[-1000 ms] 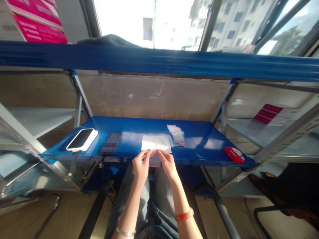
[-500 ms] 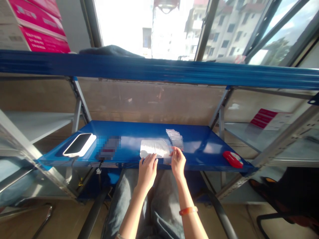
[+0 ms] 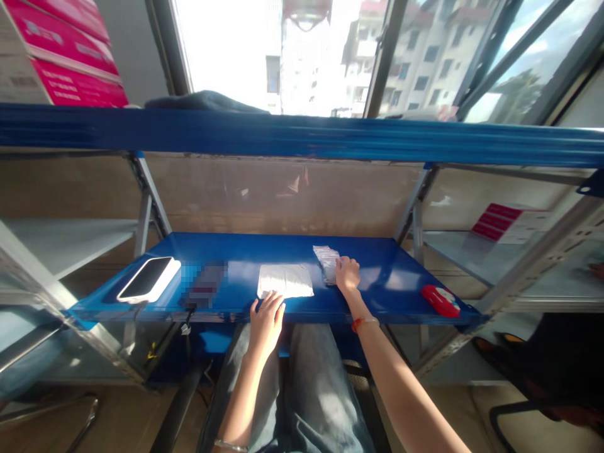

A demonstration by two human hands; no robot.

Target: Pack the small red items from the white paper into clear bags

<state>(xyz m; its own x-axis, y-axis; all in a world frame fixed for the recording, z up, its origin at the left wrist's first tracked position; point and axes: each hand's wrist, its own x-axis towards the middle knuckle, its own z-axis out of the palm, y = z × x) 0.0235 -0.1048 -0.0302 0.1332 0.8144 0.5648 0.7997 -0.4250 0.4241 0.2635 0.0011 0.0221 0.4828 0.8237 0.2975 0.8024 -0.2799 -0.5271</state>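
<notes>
On the blue shelf in front of me lies a flat white packet or folded sheet [image 3: 289, 281], slightly creased. My left hand [image 3: 267, 318] rests at its near left edge, palm down, fingers stretched out and fingertips touching it. To the right of it is an overlapping row of small clear plastic bags [image 3: 326, 263]. My right hand [image 3: 348, 274] is at the right side of this row, its fingers curled together on the near bags. What exactly sits between those fingertips is partly hidden by the hand.
A white-framed phone-like device [image 3: 148, 279] lies at the shelf's left end, with a blurred-out item [image 3: 206, 284] beside it. A red object [image 3: 440, 301] sits near the right front corner. Above runs a blue beam [image 3: 302, 135]; pink-and-white boxes [image 3: 70, 56] stand upper left.
My right hand has moved from the white packet's right edge, where it pinched a clear bag, across to the row of bags. My left hand and the packet have shifted slightly left.
</notes>
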